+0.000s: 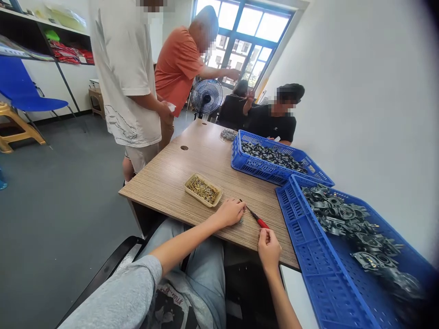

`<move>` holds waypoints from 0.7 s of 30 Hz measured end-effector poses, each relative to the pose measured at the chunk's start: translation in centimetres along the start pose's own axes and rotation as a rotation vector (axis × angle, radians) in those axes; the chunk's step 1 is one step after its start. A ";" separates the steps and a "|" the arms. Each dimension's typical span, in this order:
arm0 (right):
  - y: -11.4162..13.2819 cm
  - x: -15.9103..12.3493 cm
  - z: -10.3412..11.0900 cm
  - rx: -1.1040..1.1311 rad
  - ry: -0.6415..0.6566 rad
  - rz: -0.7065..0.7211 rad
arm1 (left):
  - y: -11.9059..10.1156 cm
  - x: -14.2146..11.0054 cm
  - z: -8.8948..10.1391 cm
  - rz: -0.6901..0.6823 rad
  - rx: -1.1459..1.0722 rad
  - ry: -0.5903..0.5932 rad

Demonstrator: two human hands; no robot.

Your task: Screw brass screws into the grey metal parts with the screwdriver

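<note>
Right hand (pixel 269 250) half-closed against the red-handled screwdriver (pixel 258 217), hold unclear; left hand (pixel 229 213) curled on the near edge of the counter (pixel 206 157), grip hidden.

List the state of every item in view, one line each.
left hand: resting on the tabletop, beside the screwdriver tip
right hand: at the table edge, fingers bunched below the screwdriver handle, grip unclear
red-handled screwdriver: slanting across the tabletop between the hands
beige tray: filled with brass screws
far blue crate: full of dark metal parts
near blue crate: grey metal castings heaped along one side
</note>
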State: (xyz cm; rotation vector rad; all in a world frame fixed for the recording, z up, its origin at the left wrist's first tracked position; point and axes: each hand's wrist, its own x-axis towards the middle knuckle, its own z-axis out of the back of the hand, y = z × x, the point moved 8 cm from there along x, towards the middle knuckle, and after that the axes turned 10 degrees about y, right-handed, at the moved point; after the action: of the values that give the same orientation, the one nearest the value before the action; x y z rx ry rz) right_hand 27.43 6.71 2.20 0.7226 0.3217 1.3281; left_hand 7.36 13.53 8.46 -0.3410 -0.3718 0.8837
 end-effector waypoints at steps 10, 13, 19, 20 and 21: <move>0.1 0.0 -0.1 -0.023 -0.041 0.025 | 0.9 -0.2 1.1 0.023 0.247 0.067; 0.1 -0.1 0.0 -0.025 -0.063 0.030 | 1.2 -0.2 1.6 0.028 0.276 0.074; -0.1 -0.1 -0.1 -0.023 -0.074 0.050 | 2.1 -0.8 2.4 0.041 0.264 0.107; -0.2 -0.1 -0.1 -0.023 -0.076 0.050 | 2.2 -0.9 2.4 0.041 0.267 0.113; -0.2 -0.1 -0.1 -0.024 -0.079 0.050 | 2.2 -1.0 2.3 0.037 0.274 0.118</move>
State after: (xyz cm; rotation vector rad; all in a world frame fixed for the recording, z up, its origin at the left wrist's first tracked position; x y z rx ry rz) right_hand 27.50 6.67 1.97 0.7651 0.2257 1.3452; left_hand 4.28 14.37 9.35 -0.1455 -0.1331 0.9328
